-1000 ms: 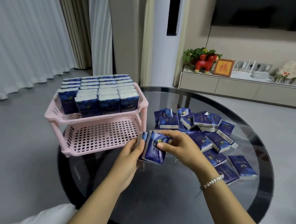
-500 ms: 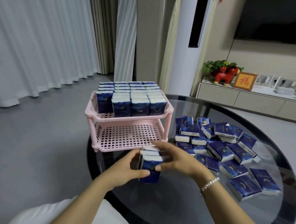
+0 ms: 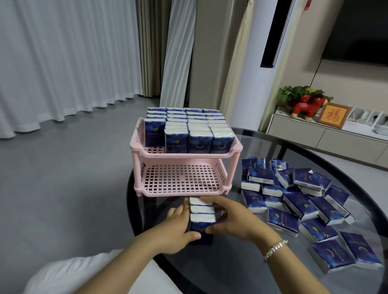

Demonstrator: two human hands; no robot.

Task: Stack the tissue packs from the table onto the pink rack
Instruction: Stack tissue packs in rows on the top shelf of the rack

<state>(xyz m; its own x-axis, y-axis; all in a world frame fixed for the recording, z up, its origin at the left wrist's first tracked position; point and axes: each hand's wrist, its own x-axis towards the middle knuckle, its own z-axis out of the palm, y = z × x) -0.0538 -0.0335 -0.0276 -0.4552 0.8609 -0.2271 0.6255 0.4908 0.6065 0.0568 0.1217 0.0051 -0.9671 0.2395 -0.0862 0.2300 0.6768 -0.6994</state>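
Observation:
A two-tier pink rack (image 3: 231,150) stands at the left rim of the round glass table (image 3: 316,289). Its top tier is packed with upright blue tissue packs (image 3: 189,132); its lower tier (image 3: 180,176) holds nothing. Just in front of the rack, three packs (image 3: 201,216) stand on edge together on the glass. My left hand (image 3: 175,230) grips them from the left and my right hand (image 3: 233,218) grips them from the right. Several loose packs (image 3: 306,205) lie in a heap to the right.
A low TV cabinet (image 3: 326,138) with a plant, a red figurine and a framed picture stands behind the table. White curtains hang at the left over grey floor. My white-clad knee (image 3: 109,278) shows at the bottom.
The packs have gone from being gathered flat beside the heap to standing on edge between both hands, now just in front of the rack's lower tier. The view has shifted left.

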